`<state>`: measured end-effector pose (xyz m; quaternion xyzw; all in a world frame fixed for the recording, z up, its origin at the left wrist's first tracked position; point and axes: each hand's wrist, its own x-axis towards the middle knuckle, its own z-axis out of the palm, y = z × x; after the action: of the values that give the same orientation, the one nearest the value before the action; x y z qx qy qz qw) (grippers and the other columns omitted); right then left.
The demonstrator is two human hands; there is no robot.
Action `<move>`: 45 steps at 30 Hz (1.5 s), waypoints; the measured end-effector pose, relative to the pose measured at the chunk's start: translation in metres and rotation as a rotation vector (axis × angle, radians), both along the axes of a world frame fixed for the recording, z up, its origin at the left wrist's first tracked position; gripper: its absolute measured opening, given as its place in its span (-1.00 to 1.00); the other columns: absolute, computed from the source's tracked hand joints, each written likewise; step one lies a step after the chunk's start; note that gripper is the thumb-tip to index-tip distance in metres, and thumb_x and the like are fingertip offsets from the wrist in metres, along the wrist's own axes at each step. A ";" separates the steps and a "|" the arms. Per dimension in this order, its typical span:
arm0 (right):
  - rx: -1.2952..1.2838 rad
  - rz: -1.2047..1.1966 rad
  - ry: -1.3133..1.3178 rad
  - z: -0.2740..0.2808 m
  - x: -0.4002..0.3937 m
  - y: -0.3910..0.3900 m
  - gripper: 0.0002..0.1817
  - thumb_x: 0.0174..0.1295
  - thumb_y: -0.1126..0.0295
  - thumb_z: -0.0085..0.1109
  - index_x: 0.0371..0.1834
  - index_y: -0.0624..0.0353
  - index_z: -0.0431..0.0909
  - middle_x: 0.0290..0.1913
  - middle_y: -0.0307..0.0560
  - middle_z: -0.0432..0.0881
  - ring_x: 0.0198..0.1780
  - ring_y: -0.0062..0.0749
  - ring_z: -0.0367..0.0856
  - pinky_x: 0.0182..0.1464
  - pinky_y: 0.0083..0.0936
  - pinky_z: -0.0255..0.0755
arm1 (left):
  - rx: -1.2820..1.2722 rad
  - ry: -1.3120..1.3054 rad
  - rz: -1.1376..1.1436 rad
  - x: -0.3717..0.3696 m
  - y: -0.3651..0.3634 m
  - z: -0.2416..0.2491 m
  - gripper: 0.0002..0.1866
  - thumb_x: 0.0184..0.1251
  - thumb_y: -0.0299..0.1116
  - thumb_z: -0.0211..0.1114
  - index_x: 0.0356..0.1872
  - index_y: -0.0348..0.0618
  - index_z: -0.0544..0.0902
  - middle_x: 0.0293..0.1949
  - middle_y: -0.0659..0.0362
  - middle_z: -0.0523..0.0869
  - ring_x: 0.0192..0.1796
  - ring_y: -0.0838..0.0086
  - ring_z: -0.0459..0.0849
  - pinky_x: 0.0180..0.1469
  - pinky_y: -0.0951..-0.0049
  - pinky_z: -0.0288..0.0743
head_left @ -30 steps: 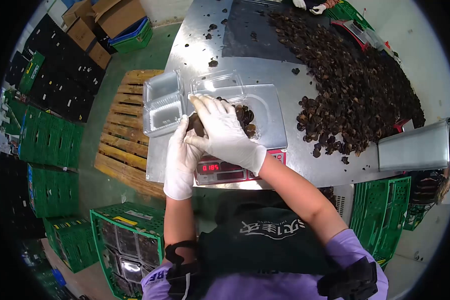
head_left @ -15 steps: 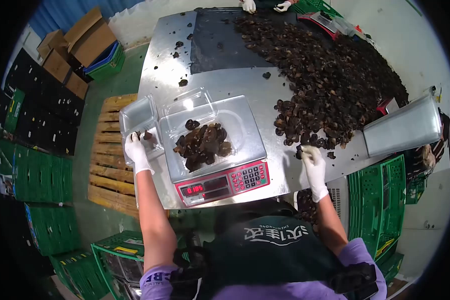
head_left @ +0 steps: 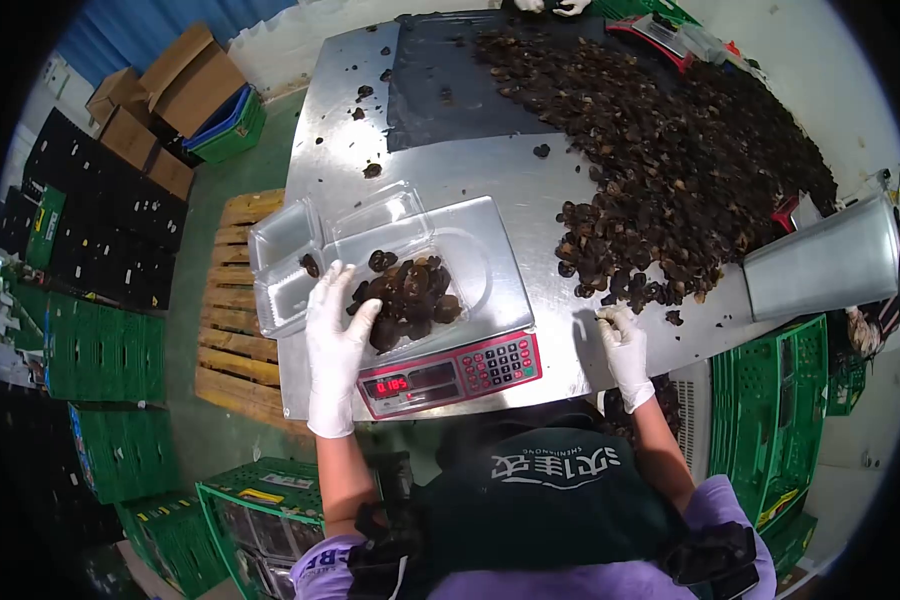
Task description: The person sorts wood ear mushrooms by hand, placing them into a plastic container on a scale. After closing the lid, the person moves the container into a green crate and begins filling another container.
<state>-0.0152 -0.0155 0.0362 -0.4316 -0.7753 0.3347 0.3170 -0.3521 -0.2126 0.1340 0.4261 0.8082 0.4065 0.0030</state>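
Dark pieces [head_left: 415,290] lie in an open tub [head_left: 458,275] on the red scale [head_left: 495,368], by the near edge of the metal table [head_left: 530,215]. The left hand [head_left: 336,345], thumb and fingers apart, is at the tub's left side; the right hand [head_left: 625,352] is curled near the heap [head_left: 660,190], its grip unclear. Green crates [head_left: 105,355] and a wooden pallet [head_left: 238,350] stand left on the green floor [head_left: 192,330].

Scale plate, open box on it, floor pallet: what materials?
Scale plate: metal, likely stainless, satin; grey with a soft sheen.
Open box: thin clear plastic, glossy; see-through, sharp glare.
Pallet: wood, apparently unpainted; slatted, yellow-brown, uneven tone.
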 end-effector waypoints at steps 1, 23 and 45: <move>-0.005 0.014 0.003 -0.002 -0.001 0.001 -0.87 0.17 0.60 0.15 -0.22 0.31 0.59 -0.23 0.00 0.61 -0.16 -0.22 0.60 -0.06 -0.47 0.44 | 0.016 -0.022 0.041 -0.004 -0.005 0.002 -0.52 0.14 -0.38 0.39 0.13 -0.20 0.56 0.21 -0.04 0.52 0.28 0.17 0.45 0.32 0.25 0.28; -0.036 0.132 0.004 -0.013 0.009 0.032 -0.92 0.20 0.63 0.12 -0.26 0.32 0.57 -0.23 -0.09 0.59 -0.17 -0.44 0.56 -0.08 -0.61 0.42 | -0.182 0.090 -0.062 -0.008 0.031 -0.015 -0.79 0.28 -0.37 0.22 -0.18 -0.28 0.68 -0.24 -0.01 0.68 -0.08 0.10 0.59 -0.02 0.26 0.44; -1.119 0.503 0.265 0.046 -0.139 -0.057 -0.41 0.38 0.38 -0.03 0.40 0.40 0.06 0.00 0.02 0.59 -0.12 -0.43 0.62 -0.20 -0.64 0.52 | 0.422 -1.269 0.163 -0.134 0.036 -0.104 -0.62 0.42 -0.09 0.13 -0.03 -0.21 0.57 -0.29 0.12 0.70 -0.38 0.54 0.60 -0.35 0.58 0.46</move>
<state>-0.1545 -0.0721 0.0826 -0.2914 -0.5144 0.8051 0.0481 -0.4860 -0.1766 0.0304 0.0339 0.5827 0.7262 0.3632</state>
